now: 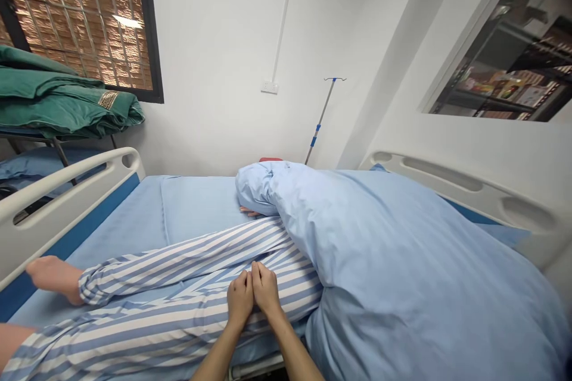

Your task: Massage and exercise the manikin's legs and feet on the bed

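Observation:
My left hand [240, 297] and my right hand [265, 287] are side by side, both curled closed and touching along the thumbs and index fingers. Their backs face me, and nothing shows sticking out of either. Behind them are the blue-and-white striped trousers [187, 315] of a figure lying on the bed. Whether my hands touch the cloth I cannot tell. A light blue quilt [384, 250] covers the upper body and head side, bunched at the hips. Fingers of the lying figure [249, 211] show under its edge. One bare foot [56, 277] lies at the left.
Light blue sheet [196, 196] covers the mattress. Cream boards stand at both ends, the left bed board [80, 172] and the right bed board [447, 178]. Beyond the bed are an IV pole [322, 113] and a wall socket [269, 87]. Green folded covers [58, 98] lie at the far left.

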A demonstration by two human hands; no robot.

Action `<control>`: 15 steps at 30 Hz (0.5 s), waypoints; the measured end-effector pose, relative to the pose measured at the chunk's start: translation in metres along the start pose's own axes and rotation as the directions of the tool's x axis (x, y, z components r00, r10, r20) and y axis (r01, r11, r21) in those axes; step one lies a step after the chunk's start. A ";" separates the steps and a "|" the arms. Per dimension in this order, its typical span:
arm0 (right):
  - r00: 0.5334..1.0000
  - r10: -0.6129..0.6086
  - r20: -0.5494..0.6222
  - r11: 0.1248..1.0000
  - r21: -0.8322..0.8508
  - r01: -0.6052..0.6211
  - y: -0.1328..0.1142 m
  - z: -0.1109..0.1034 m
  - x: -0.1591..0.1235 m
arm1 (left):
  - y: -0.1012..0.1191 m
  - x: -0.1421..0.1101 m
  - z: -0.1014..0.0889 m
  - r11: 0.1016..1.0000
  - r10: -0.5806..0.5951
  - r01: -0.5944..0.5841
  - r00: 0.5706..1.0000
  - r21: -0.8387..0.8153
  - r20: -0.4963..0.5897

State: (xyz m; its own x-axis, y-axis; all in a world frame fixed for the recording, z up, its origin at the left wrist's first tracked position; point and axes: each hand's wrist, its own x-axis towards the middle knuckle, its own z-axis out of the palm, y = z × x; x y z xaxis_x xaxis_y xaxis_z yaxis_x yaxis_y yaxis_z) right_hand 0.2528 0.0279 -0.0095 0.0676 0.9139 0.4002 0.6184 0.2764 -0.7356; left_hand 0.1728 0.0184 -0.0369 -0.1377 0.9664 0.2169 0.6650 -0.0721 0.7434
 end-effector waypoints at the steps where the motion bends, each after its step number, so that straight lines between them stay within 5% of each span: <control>1: 1.000 -0.024 0.004 0.999 -0.031 0.024 -0.001 -0.004 0.002 | 0.001 0.000 0.000 1.000 0.008 -0.008 1.000 0.000 0.007; 15: 0.997 -0.002 -0.077 0.995 -0.102 -0.006 0.034 0.003 -0.006 | 0.006 -0.002 0.007 0.988 -0.041 0.034 0.998 0.152 0.041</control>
State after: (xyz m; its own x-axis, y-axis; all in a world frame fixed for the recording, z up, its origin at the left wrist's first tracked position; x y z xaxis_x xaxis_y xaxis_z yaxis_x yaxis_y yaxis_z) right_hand 0.2710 0.0330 -0.0386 0.1267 0.8876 0.4428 0.6946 0.2393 -0.6785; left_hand 0.1821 0.0178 -0.0375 -0.1343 0.9779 0.1603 0.7635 -0.0010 0.6458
